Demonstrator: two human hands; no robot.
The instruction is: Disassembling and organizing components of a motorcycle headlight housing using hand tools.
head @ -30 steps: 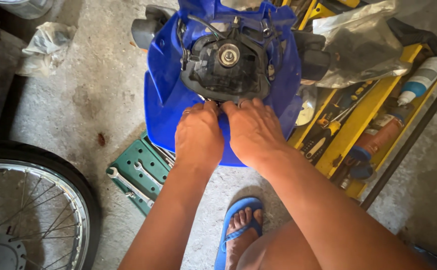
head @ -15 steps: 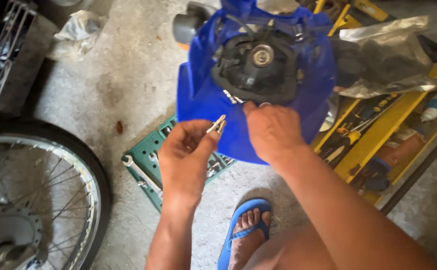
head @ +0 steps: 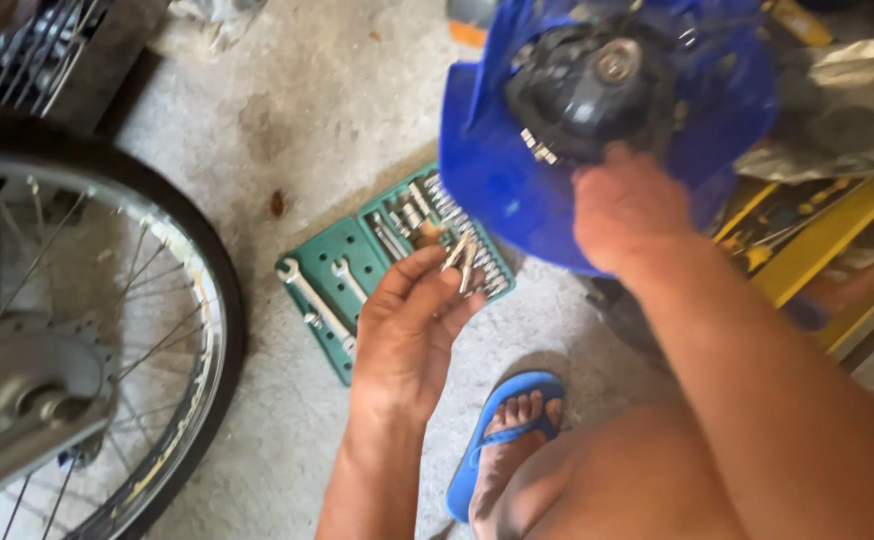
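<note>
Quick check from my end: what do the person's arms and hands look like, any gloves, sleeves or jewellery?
Both hands are bare: no gloves on the left hand or right hand. Both forearms are uncovered, with no sleeves in view. No watch, ring or wristband shows. The only clothing visible nearby is a blue rubber flip-flop sandal on one foot.

Blue fairing (head: 497,190) w/ black headlamp back (head: 587,95); green tool case (head: 342,262); blue sandal (head: 492,440); yellow tray (head: 822,240).

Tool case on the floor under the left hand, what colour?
Green, holding silver wrenches and sockets: the tool case shows best in the head view, beneath the left hand.
</note>
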